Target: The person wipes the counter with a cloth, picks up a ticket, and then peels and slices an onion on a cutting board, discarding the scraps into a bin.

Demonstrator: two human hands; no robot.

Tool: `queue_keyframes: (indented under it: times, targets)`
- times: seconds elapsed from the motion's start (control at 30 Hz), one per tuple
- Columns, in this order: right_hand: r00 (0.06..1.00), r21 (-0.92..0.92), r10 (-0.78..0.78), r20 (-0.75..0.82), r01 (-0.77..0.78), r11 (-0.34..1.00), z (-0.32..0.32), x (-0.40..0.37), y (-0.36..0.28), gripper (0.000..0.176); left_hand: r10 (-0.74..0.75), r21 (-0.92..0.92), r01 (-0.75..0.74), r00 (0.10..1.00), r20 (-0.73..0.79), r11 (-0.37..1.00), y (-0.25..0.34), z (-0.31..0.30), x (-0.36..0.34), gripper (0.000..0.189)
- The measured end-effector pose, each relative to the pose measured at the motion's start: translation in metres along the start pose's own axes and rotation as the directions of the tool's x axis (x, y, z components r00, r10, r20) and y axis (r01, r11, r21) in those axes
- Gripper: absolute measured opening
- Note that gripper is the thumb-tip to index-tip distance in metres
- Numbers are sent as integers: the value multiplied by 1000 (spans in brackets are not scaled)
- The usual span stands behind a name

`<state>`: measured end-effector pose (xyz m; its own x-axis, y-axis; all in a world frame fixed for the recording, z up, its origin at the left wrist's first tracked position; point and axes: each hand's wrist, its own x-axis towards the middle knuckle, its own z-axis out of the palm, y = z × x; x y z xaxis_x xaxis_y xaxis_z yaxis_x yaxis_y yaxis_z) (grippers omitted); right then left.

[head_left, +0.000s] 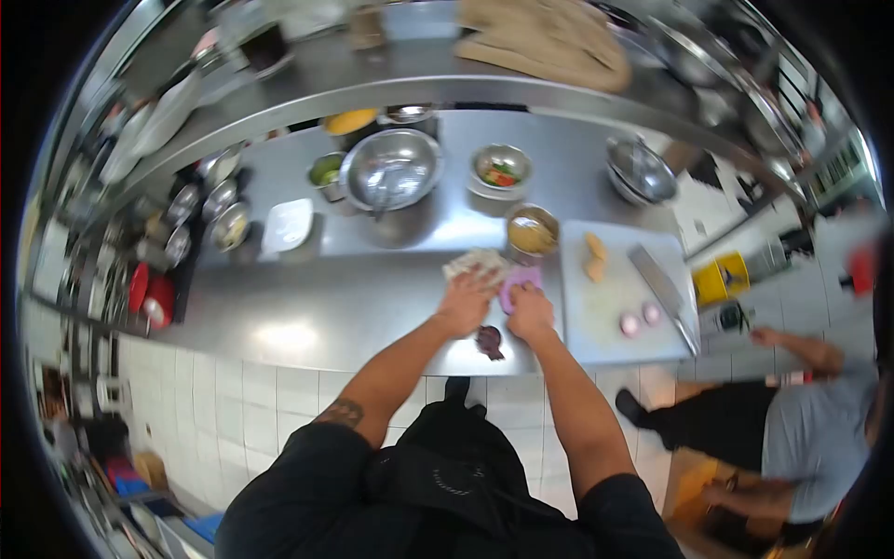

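My left hand [468, 303] lies with fingers spread on a crumpled whitish cloth [475, 264] on the steel counter. Close beside it, my right hand [530, 312] is closed on a light purple cloth [521, 278]. A dark red piece that looks like onion skin [489, 342] lies below my hands, near the counter's front edge. Just beyond the purple cloth stands a metal bowl [533, 231] with yellowish contents. To the right, a white cutting board [596, 321] bears a cleaver [659, 284], a knobby tan piece like ginger [595, 258] and two small peeled onions [640, 320].
A large metal bowl [391, 170], a bowl of cut vegetables [501, 170] and a white dish [289, 224] stand farther back. Small metal bowls [221, 198] line the left side. A shelf [391, 88] spans above the counter. Another person [810, 429] is at the right.
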<state>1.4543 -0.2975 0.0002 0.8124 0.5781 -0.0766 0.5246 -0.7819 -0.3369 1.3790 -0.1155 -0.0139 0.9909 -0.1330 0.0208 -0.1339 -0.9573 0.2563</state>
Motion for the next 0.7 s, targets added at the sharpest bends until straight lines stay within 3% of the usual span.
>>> queue_keyframes:
  times: [0.07,0.17,0.23,0.27,0.33,0.37,0.4,0.43,0.47,0.5,0.53,0.57,0.63,0.7]
  targets:
    - [1000,40,-11,-19,12,999,1,3,3,38,-69,-81,65,997,-43,995,-6,-7,1,60]
    - [998,93,-3,-68,9,996,2,-6,2,35,-25,-167,17,999,-44,986,-42,-6,-6,59]
    - [994,111,26,-109,-13,994,1,-11,0,34,-257,44,276,933,-251,960,-98,5,-6,53]
    - [989,104,55,-140,-41,994,2,-13,0,33,-346,-8,361,886,-310,932,-129,-7,-18,51]
    - [988,113,89,-130,-75,991,-2,-19,4,42,-459,-36,495,773,-438,868,-190,-28,-74,46]
    - [985,101,107,-134,-94,990,-1,-26,9,42,-620,-47,666,665,-417,745,-213,-24,-108,48]
    - [974,54,36,-225,-25,998,1,-32,11,49,-541,85,680,646,-539,728,-241,-18,-155,47]
    - [951,1,-39,-306,41,999,3,-39,14,55,-637,-43,754,521,-568,655,-270,-8,-204,50]
    - [963,-19,-36,-267,32,999,4,-44,18,59,-712,-34,830,456,-534,557,-266,-31,-250,55]
    - [963,-17,-12,-268,8,1000,5,-49,16,59,-787,-48,919,307,-535,391,-278,-30,-295,60]
    - [979,10,50,-199,-49,999,4,-52,14,58,-869,-23,990,114,-482,143,-281,-38,-322,65]
    - [986,31,106,-131,-103,994,1,-52,10,57,-909,0,1000,13,-417,14,-280,-53,-342,63]
    - [984,-14,134,-119,-137,991,-2,-51,1,55,-918,-100,989,-140,-372,-111,-306,-53,-366,58]
    - [980,-33,162,-111,-166,986,-1,-44,-2,52,-901,-17,996,-84,-424,-85,-339,-28,-382,55]
